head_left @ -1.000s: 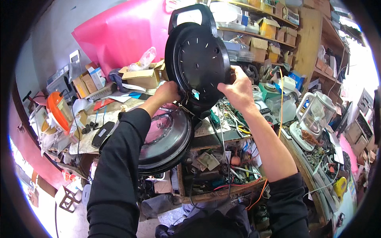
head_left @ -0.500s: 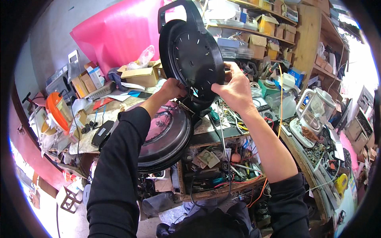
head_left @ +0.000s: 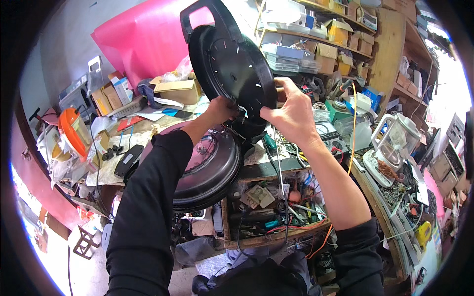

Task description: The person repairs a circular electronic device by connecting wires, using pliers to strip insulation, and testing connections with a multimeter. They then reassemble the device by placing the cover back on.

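Note:
A round black electric griddle stands open on the bench. Its upper lid [head_left: 222,69] is raised and tilted, with a loop handle at the top and short pale slots in a ring on its face. My right hand [head_left: 291,111] grips the lid's right edge, thumb on the face side and fingers behind. At the lid's lower edge, by the hinge and some small wires, the fingers of my left hand [head_left: 221,109] are pinched together; what is between them is too small to tell. The wide lower pan [head_left: 205,170] lies beneath my left wrist, its shiny inside holding dark wiring.
An open drawer [head_left: 264,207] of tools and parts sits below the bench. A black cord [head_left: 240,237] and an orange cable [head_left: 353,133] hang at the right. Farther right stands a blender-like jug [head_left: 395,133]. Cardboard boxes [head_left: 177,90] and an orange-rimmed container [head_left: 73,133] crowd the left.
The lid has tipped slightly to the left and turned a little more edge-on. My left hand has shifted a little right along its lower edge; my right hand still grips the rim.

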Available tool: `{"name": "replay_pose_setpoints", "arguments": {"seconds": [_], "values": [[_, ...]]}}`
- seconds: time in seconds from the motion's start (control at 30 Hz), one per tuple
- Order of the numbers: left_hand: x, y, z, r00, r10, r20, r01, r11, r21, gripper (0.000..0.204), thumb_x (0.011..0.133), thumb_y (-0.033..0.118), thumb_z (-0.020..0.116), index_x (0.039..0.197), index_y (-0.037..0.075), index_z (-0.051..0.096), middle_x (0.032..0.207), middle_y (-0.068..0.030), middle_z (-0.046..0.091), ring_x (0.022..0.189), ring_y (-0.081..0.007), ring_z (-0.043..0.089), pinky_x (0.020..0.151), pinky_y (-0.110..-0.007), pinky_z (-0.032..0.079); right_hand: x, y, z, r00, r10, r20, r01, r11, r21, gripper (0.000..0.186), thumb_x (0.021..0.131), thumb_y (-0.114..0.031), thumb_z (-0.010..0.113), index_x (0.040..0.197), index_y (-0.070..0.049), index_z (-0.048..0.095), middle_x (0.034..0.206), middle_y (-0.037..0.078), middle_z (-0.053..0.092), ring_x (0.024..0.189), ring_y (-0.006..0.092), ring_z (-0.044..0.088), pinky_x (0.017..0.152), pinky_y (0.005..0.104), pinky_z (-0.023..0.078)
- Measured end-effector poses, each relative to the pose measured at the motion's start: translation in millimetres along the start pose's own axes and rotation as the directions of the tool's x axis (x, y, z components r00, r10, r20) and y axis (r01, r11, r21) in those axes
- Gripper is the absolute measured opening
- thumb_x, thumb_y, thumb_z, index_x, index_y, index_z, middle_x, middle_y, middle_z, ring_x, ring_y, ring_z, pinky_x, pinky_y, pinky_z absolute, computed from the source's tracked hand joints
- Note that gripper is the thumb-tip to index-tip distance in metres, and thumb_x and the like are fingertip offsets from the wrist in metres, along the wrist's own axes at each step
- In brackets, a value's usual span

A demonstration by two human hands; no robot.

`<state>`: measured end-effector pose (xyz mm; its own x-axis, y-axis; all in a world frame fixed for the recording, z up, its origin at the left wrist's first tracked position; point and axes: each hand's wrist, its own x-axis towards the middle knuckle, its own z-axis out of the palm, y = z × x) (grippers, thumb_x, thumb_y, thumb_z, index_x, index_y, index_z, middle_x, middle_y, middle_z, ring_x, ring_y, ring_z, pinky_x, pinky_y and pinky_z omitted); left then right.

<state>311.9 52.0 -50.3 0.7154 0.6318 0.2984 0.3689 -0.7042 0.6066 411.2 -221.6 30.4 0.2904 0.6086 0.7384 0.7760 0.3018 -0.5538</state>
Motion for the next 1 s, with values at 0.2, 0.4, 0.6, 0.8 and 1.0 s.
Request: {"name": "replay_pose_setpoints", "arguments": {"seconds": [0.2,0.4,0.6,0.8,1.0], "values": [[-4.0,-2.0,7.9,0.994,-0.055,-0.099,0.037,0.983,-0.179,0.022,0.076,0.014,0.081,0.093,0.002,0.077,0.084,-0.0107,0.076,0.071,-0.018,0.073,0.067,-0.033,0.059,-2.4,-5.3,1.7,0.999,-0.019,0.047,0.017,0.999,0.037,0.056,0.066,-0.018,0.076,0.115,0.004,0.062,0.098,0.021,0.073,0.091,0.0297,0.073,0.085,0.0358,0.056],[-23.9,33.1,5.2,0.971,-0.081,-0.225,0.118,0.981,0.157,0.038,0.073,0.031,0.085,0.097,0.003,0.076,0.092,-0.019,0.074,0.085,-0.0317,0.073,0.076,-0.041,0.057,-4.9,-6.8,0.7,0.998,-0.049,0.047,0.049,0.999,-0.002,0.053,0.066,-0.018,0.077,0.111,0.004,0.064,0.099,0.021,0.073,0.092,0.0291,0.073,0.085,0.0353,0.056],[-28.1,37.2,6.1,0.969,-0.063,-0.24,0.141,0.936,0.323,0.044,0.073,0.038,0.083,0.099,0.004,0.075,0.098,-0.0234,0.072,0.097,-0.0376,0.07,0.083,-0.044,0.055,-8.2,-6.1,3.0,0.997,-0.052,0.055,0.052,0.999,0.0,0.052,0.066,-0.019,0.078,0.11,0.005,0.065,0.099,0.021,0.073,0.091,0.0291,0.073,0.084,0.0353,0.056],[2.6,-17.6,5.6,0.981,0.192,0.015,-0.19,0.958,0.214,0.038,0.08,0.029,0.079,0.105,0.002,0.071,0.092,-0.0167,0.072,0.085,-0.0313,0.07,0.074,-0.041,0.056,-9.2,-15.9,9.5,0.994,-0.048,0.098,0.05,0.999,-0.011,0.049,0.067,-0.016,0.08,0.111,0.001,0.066,0.1,0.014,0.075,0.093,0.0204,0.072,0.084,0.0317,0.055],[-15.1,20.3,-18.1,0.904,-0.013,0.428,0.331,0.656,-0.678,0.012,0.089,0.008,0.067,0.1,0.005,0.065,0.085,-0.0059,0.065,0.073,-0.0182,0.062,0.065,-0.033,0.051,-10.0,-10.0,3.8,0.996,-0.045,0.08,0.046,0.999,-0.008,0.048,0.067,-0.013,0.08,0.11,0.001,0.066,0.1,0.012,0.075,0.093,0.0198,0.072,0.086,0.0315,0.055]]}}
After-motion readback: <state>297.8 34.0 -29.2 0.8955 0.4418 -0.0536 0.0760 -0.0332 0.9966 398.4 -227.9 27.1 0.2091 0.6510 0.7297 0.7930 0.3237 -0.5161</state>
